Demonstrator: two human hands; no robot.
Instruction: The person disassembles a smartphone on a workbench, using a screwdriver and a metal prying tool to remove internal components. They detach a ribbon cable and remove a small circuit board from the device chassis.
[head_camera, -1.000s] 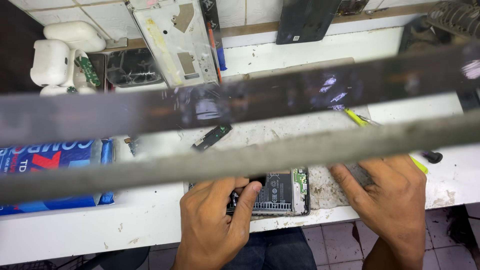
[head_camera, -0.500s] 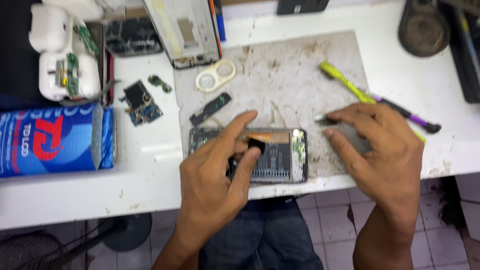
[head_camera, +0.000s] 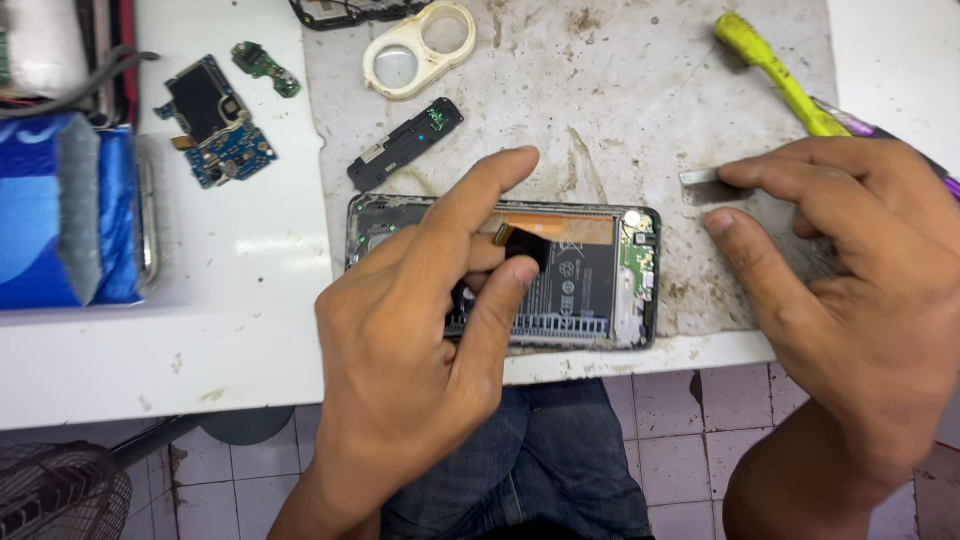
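Observation:
An opened phone lies back-up on a stained grey mat, its battery and green boards exposed. My left hand rests over its left half, thumb and forefinger pinching a small black flex connector above the battery. My right hand lies on the mat to the right of the phone, fingers closed on a thin flat metal tool whose tip points left.
A black plastic cover piece, a cream two-ring frame, a blue circuit board and a small green board lie behind the phone. A yellow-handled tool is at back right. A blue packet sits left.
The view has come closer and lower over the phone. My left fingers have pinched the black connector. My right hand stays beside the phone with the metal tool.

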